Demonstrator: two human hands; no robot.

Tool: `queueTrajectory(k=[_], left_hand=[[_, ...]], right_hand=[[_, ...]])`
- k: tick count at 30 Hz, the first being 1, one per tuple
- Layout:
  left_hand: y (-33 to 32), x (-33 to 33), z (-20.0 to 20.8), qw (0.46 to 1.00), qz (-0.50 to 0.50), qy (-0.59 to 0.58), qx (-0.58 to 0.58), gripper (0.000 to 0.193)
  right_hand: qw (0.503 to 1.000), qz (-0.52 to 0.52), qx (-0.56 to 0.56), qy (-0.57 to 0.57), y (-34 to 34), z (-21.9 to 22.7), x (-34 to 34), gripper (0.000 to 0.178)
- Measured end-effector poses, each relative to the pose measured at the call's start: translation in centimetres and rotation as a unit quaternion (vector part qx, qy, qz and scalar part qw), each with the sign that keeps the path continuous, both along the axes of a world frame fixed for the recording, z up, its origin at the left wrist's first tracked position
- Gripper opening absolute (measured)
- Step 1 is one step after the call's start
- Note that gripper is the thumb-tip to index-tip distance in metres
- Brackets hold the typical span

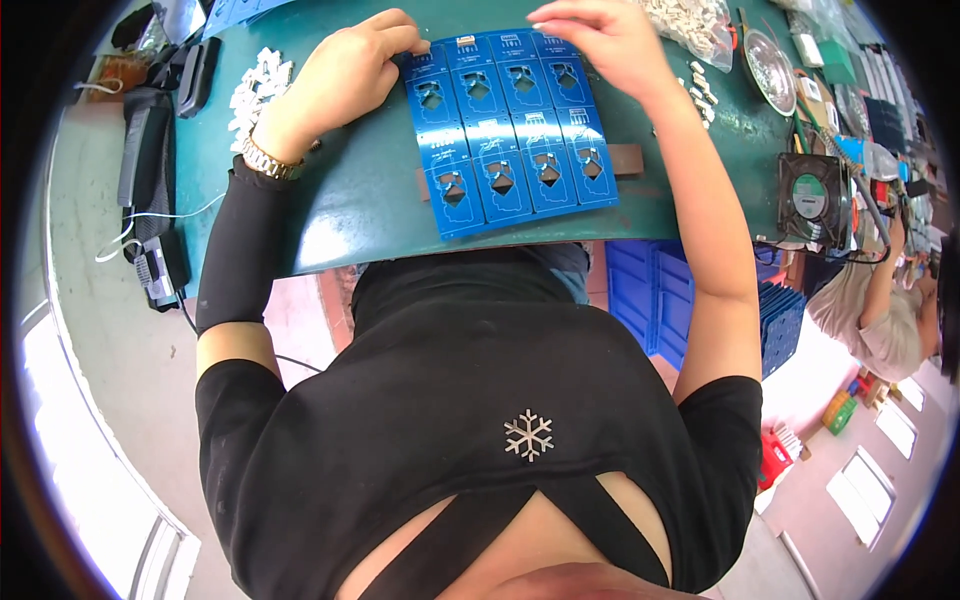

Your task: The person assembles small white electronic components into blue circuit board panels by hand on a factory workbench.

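Blue circuit panel (pixel 515 128) lies on the green table (pixel 340 200), my left hand (pixel 352 75) and right hand (pixel 612 42) at its far edge, grip unclear; blue crates (pixel 632 285) stand nearby.

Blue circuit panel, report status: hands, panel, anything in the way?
Left hand at far left corner, right hand by far right corner. Blue circuit panel lying across brown strip. Loose white pieces to either side, clear of it.

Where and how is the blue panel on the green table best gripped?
Probably by its left and right edges, one hand from each side: the blue panel is broad and thin, with those edges mostly uncovered. It appears to lie across a brown bar, which may leave finger room beneath.
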State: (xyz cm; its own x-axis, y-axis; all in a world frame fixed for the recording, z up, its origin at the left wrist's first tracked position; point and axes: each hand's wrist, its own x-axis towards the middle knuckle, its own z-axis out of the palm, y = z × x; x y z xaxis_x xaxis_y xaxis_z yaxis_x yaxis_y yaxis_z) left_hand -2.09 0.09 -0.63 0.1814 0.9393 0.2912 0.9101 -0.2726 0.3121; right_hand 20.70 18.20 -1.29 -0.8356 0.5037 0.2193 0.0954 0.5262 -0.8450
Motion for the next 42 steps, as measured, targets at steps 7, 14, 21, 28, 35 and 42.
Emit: queueTrajectory(k=[7,14,21,28,35,42], left_hand=[[-2.4,-0.9,1.6,0.998,0.061,-0.023,0.012,0.039],[-7.1,-0.3,1.5,0.996,0.080,-0.022,-0.035,0.023],[-7.1,-0.2,1.2,0.994,0.108,-0.016,-0.021,0.017],[-6.1,-0.5,1.3,0.980,0.183,-0.072,0.006,0.017],[-3.9,-1.6,0.4,0.982,0.163,0.008,0.092,0.015],[-3.7,-1.4,-0.5,0.974,0.211,-0.035,0.078,0.016]], right_hand=[[0.992,0.013,0.114,-0.049,-0.6,1.1,-1.1,0.007],[0.988,0.015,0.155,-0.015,-1.0,0.6,-1.5,0.007],[0.981,0.013,0.191,-0.020,-0.2,-1.4,-1.3,0.010],[0.985,0.017,0.172,-0.010,-0.2,-1.5,-1.3,0.009],[0.976,0.032,0.215,0.012,-0.5,-1.2,-1.3,0.009],[0.991,0.033,0.116,-0.060,0.9,-1.1,-1.6,0.009]])
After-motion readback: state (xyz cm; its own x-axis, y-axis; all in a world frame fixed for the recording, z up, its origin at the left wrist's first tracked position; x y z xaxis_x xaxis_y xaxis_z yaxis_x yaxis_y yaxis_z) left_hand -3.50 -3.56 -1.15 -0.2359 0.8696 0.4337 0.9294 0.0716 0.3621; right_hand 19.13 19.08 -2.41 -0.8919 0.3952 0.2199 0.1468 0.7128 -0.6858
